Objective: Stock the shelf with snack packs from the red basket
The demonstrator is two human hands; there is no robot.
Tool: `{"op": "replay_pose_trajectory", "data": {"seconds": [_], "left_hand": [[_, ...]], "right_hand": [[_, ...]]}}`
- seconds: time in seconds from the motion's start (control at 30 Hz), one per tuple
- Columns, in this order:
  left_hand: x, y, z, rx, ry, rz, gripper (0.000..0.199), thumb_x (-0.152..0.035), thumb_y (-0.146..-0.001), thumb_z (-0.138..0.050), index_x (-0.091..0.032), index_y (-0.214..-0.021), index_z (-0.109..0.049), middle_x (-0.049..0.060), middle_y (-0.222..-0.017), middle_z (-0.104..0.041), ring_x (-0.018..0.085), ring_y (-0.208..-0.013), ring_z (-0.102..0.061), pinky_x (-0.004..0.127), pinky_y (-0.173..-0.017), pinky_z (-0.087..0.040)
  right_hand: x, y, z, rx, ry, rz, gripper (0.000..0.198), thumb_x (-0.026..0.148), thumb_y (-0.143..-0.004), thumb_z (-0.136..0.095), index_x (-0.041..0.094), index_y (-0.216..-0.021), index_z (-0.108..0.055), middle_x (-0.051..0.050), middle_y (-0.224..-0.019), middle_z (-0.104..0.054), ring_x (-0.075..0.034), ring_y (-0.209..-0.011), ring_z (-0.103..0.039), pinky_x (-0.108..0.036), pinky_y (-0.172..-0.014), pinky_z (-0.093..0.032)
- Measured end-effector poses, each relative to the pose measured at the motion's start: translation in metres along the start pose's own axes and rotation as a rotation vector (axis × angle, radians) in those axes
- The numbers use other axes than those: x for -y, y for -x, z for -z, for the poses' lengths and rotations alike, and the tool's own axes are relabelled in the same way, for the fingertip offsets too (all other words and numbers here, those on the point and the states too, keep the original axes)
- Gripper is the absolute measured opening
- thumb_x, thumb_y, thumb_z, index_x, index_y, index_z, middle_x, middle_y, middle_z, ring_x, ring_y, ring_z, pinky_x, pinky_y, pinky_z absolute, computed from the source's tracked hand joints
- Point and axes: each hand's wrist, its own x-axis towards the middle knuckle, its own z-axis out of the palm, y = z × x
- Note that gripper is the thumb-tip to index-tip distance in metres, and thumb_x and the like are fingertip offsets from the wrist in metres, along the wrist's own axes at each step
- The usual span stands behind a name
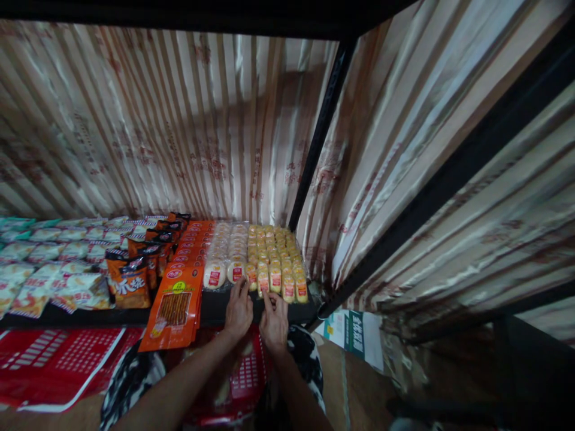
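Note:
On the front edge of the dark shelf, small yellow packaged cakes stand in several rows, with red and white labels. My left hand reaches to the leftmost row, its fingers closed at the lower part of a yellow packaged cake. Just to the right, my right hand has its fingertips together at the bottom of a neighbouring yellow packaged cake. The exact grip is small and dim. White round packaged cakes sit left of my hands in two rows.
Orange packets of snack sticks overhang the shelf edge. Orange-black snack bags and white snack packets lie farther left. Red baskets are below. Black shelf posts and draped sheeting surround the shelf.

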Motion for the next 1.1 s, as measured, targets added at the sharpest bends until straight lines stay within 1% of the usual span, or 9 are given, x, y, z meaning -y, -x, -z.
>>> {"op": "replay_pose_trajectory", "data": {"seconds": [0.07, 0.2, 0.37, 0.43, 0.53, 0.73, 0.87, 1.0, 1.1], "left_hand": [[0.001, -0.005, -0.001, -0.002, 0.012, 0.025, 0.046, -0.010, -0.081, -0.035, -0.013, -0.125, -0.046, 0.012, -0.135, -0.042, 0.021, -0.128, -0.036, 0.042, -0.108, -0.032], [0.002, -0.014, -0.003, 0.040, 0.043, 0.010, 0.046, -0.012, -0.083, -0.031, -0.010, -0.127, -0.045, 0.014, -0.134, -0.043, 0.020, -0.128, -0.037, 0.040, -0.109, -0.030], [0.000, -0.020, -0.005, 0.057, 0.053, 0.018, 0.046, -0.011, -0.084, -0.030, -0.008, -0.127, -0.045, 0.015, -0.135, -0.043, 0.020, -0.129, -0.036, 0.040, -0.109, -0.030], [0.001, -0.020, -0.005, 0.058, 0.059, 0.008, 0.046, -0.011, -0.083, -0.031, -0.009, -0.127, -0.045, 0.015, -0.136, -0.042, 0.021, -0.129, -0.035, 0.040, -0.109, -0.030], [0.004, -0.017, -0.006, 0.039, 0.074, -0.022, 0.048, -0.010, -0.083, -0.032, -0.013, -0.130, -0.042, 0.012, -0.139, -0.039, 0.020, -0.131, -0.033, 0.041, -0.109, -0.030], [0.007, -0.014, -0.008, 0.048, 0.050, -0.067, 0.048, -0.010, -0.084, -0.032, -0.014, -0.130, -0.041, 0.013, -0.138, -0.040, 0.022, -0.130, -0.034, 0.045, -0.107, -0.033], [0.007, -0.012, -0.009, 0.047, 0.028, -0.072, 0.050, -0.008, -0.082, -0.033, -0.015, -0.131, -0.040, 0.012, -0.140, -0.037, 0.022, -0.132, -0.031, 0.045, -0.107, -0.033], [0.005, -0.010, -0.009, 0.012, -0.001, -0.102, 0.051, -0.007, -0.081, -0.035, -0.017, -0.130, -0.041, 0.011, -0.141, -0.033, 0.022, -0.132, -0.029, 0.045, -0.107, -0.033], [0.004, -0.008, -0.008, -0.010, -0.027, -0.134, 0.052, -0.005, -0.079, -0.037, -0.018, -0.129, -0.042, 0.011, -0.138, -0.035, 0.023, -0.130, -0.032, 0.045, -0.106, -0.034]], "right_hand": [[-0.001, 0.000, 0.000, 0.001, -0.002, 0.006, 0.060, 0.005, -0.077, -0.035, 0.024, -0.134, -0.043, -0.010, -0.108, -0.050, -0.022, -0.098, -0.044, -0.039, -0.084, -0.046], [-0.001, 0.000, -0.002, -0.012, -0.008, 0.011, 0.062, 0.004, -0.075, -0.036, 0.024, -0.133, -0.044, -0.009, -0.107, -0.050, -0.021, -0.098, -0.044, -0.038, -0.084, -0.046], [-0.001, 0.000, -0.004, -0.027, 0.002, 0.003, 0.062, 0.003, -0.074, -0.037, 0.024, -0.132, -0.045, -0.009, -0.107, -0.051, -0.020, -0.096, -0.045, -0.036, -0.084, -0.046], [-0.002, 0.000, -0.005, -0.038, 0.006, 0.005, 0.062, 0.004, -0.074, -0.037, 0.025, -0.132, -0.045, -0.008, -0.107, -0.051, -0.020, -0.096, -0.046, -0.036, -0.084, -0.046], [-0.005, 0.001, -0.008, -0.053, 0.011, 0.027, 0.062, 0.005, -0.074, -0.038, 0.025, -0.133, -0.044, -0.008, -0.107, -0.051, -0.020, -0.096, -0.047, -0.036, -0.084, -0.045], [-0.009, 0.001, -0.012, -0.052, 0.050, 0.038, 0.058, 0.008, -0.077, -0.038, 0.024, -0.132, -0.044, -0.009, -0.108, -0.052, -0.020, -0.097, -0.047, -0.036, -0.084, -0.045], [-0.005, 0.000, -0.009, -0.052, 0.052, 0.032, 0.058, 0.007, -0.077, -0.038, 0.025, -0.132, -0.045, -0.008, -0.108, -0.052, -0.020, -0.098, -0.047, -0.036, -0.085, -0.044], [0.002, -0.001, -0.003, -0.037, 0.040, -0.004, 0.055, 0.006, -0.077, -0.037, 0.021, -0.129, -0.049, -0.009, -0.109, -0.052, -0.021, -0.099, -0.046, -0.037, -0.087, -0.044], [0.005, -0.002, -0.001, -0.030, 0.025, -0.018, 0.054, 0.006, -0.077, -0.037, 0.020, -0.128, -0.050, -0.010, -0.109, -0.053, -0.021, -0.100, -0.046, -0.038, -0.088, -0.044]]}}
